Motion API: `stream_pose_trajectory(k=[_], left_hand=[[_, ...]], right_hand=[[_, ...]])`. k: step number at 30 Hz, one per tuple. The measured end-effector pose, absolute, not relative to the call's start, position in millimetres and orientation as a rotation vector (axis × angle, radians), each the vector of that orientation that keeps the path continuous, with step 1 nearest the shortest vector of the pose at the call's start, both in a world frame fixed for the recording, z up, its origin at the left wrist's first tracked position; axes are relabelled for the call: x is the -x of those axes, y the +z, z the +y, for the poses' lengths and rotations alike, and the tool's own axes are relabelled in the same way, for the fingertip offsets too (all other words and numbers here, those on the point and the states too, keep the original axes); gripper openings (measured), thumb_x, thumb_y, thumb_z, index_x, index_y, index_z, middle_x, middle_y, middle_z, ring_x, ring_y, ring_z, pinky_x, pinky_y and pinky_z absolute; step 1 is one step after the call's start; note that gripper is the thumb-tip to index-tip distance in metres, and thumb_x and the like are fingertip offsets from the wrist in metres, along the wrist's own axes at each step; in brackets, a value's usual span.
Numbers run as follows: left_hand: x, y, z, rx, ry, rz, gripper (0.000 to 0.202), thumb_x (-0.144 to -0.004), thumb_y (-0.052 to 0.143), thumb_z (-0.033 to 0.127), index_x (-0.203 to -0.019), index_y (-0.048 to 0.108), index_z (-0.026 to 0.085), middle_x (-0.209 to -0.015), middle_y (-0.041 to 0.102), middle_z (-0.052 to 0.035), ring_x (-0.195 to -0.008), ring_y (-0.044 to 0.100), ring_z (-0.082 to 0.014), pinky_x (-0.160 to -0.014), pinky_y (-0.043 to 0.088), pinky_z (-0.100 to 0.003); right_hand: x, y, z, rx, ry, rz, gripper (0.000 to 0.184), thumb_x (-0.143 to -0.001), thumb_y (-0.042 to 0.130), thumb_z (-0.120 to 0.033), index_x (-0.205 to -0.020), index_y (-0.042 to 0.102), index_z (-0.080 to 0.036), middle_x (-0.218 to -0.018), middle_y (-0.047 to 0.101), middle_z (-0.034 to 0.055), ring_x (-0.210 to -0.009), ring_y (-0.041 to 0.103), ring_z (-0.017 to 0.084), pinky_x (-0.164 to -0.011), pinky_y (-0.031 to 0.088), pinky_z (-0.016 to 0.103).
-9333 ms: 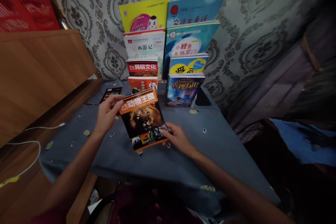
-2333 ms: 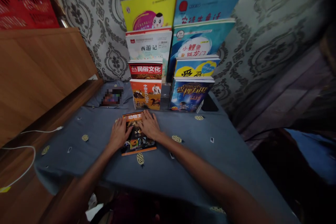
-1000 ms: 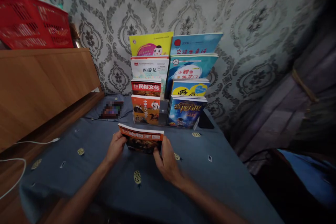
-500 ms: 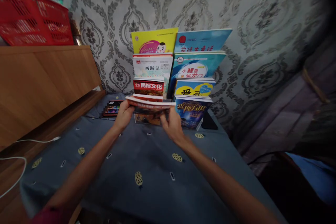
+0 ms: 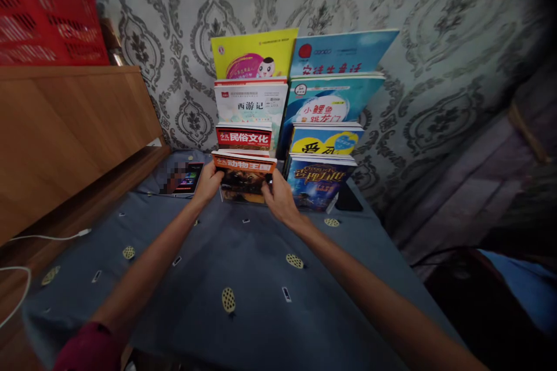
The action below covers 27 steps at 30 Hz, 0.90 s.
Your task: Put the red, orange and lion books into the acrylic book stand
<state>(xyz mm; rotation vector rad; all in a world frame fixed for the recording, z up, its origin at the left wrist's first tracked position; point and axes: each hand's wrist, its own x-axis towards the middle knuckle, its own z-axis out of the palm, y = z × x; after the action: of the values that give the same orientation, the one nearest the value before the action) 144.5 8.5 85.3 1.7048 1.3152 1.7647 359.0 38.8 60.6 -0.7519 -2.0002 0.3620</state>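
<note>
Both my hands hold one book (image 5: 243,177) with an orange title band and a dark animal picture. My left hand (image 5: 209,183) is closed on its left edge, and my right hand (image 5: 279,194) grips its right edge. The book stands nearly upright at the front of the left column of books. Behind it rise a red-banded book (image 5: 243,137), a white book (image 5: 250,105) and a yellow book (image 5: 255,55). The right column has a dark blue book (image 5: 319,182) in front, then a yellow-and-blue book (image 5: 326,139) and two teal-blue ones behind.
A dark-covered book (image 5: 187,178) lies flat to the left. A black phone-like object (image 5: 349,197) lies beside the right column. A wooden cabinet (image 5: 73,145) with a red basket (image 5: 52,17) stands left. White cable (image 5: 52,237) lies near it. Patterned wallpaper backs the books.
The held book has tipped from nearly flat to nearly upright, lowered against the left column, so its cover now faces me. The view has shifted slightly.
</note>
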Motion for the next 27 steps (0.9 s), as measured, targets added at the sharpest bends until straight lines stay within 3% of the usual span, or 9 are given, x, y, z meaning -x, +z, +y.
stream_pose_trajectory(k=[8, 16, 21, 27], left_hand=[[-147.4, 82.9, 4.7, -1.911, 1.694, 1.614, 0.046, -0.071, 0.046, 0.017, -0.112, 0.065, 0.014, -0.098, 0.07, -0.0056, -0.096, 0.062, -0.0249, -0.094, 0.048, -0.036], [-141.0, 71.5, -1.0, -1.905, 1.588, 1.889, 0.031, -0.075, 0.05, 0.015, -0.105, 0.059, 0.016, -0.092, 0.066, -0.0045, -0.076, 0.058, -0.0195, -0.078, 0.048, -0.032], [-136.6, 64.5, -5.3, -1.857, 1.644, 1.894, 0.027, -0.08, 0.054, 0.018, -0.107, 0.052, 0.018, -0.096, 0.063, -0.0052, -0.087, 0.062, -0.0203, -0.079, 0.049, -0.031], [-135.2, 54.9, -2.6, -1.964, 1.591, 1.954, 0.031, -0.087, 0.05, 0.018, -0.118, 0.051, 0.019, -0.11, 0.063, -0.0086, -0.101, 0.062, -0.0224, -0.09, 0.05, -0.037]], right_hand=[[-358.8, 62.8, 48.0, 0.938, 0.274, -2.009, 0.029, -0.089, 0.04, -0.018, -0.116, 0.051, -0.014, -0.106, 0.062, 0.0157, -0.101, 0.059, 0.029, -0.091, 0.049, 0.045], [-352.6, 62.3, 41.1, 1.114, 0.21, -2.132, 0.019, -0.09, 0.04, -0.015, -0.104, 0.052, -0.015, -0.103, 0.061, 0.0153, -0.092, 0.061, 0.027, -0.085, 0.05, 0.04], [-354.0, 55.0, 37.5, 1.191, 0.204, -2.156, 0.016, -0.092, 0.043, -0.018, -0.106, 0.05, -0.015, -0.106, 0.063, 0.0166, -0.094, 0.063, 0.027, -0.083, 0.051, 0.038], [-356.5, 43.3, 33.1, 1.222, 0.219, -2.117, 0.035, -0.093, 0.045, -0.018, -0.127, 0.045, -0.011, -0.116, 0.066, 0.0169, -0.104, 0.065, 0.025, -0.089, 0.05, 0.034]])
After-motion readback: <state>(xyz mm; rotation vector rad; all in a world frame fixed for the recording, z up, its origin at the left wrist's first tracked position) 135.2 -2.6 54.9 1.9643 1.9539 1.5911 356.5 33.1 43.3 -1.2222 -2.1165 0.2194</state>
